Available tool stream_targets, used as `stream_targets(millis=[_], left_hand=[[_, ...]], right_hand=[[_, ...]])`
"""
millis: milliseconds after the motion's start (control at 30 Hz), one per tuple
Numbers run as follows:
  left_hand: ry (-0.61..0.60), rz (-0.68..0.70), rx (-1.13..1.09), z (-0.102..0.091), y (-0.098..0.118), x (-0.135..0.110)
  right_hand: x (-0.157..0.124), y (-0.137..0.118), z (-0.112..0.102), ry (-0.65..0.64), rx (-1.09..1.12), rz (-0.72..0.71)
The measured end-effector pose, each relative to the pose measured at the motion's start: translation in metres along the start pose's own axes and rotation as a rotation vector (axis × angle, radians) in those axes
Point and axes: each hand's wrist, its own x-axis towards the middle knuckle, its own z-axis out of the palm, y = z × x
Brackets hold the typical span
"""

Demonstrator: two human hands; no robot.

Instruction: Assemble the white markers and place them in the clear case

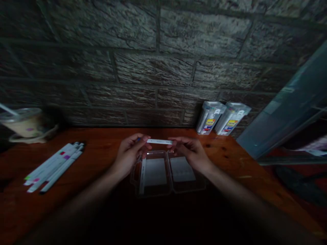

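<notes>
A white marker pen [159,141] lies level between my two hands, above the far edge of an open case. My left hand [131,149] pinches its left end, where a bit of blue shows. The right end sits in the closed fingers of my right hand [190,151]. Below them the clear plastic case [169,183] lies flat on the table, hinged open in two halves. One white marker [143,175] rests along the left side of its left half. Pale sheets or inserts show in both halves.
Several white markers [55,166] with coloured marks lie in a bunch on the wooden table [99,143] at left. A lidded cup with a straw [24,124] stands behind them. Two closed marker cases [211,117] stand at right against the stone wall [173,71].
</notes>
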Motion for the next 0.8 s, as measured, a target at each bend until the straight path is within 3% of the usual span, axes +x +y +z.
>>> stream_targets(millis=[333,800], left_hand=[[-0.041,0.024,0.123,0.001,-0.008,-0.002],[-0.016,0.012,0.079,-0.003,-0.012,0.0]], right_hand=[[0.0,0.009,-0.004,0.108,0.163,0.103],[0.002,0.014,-0.01,0.108,0.21,0.13]])
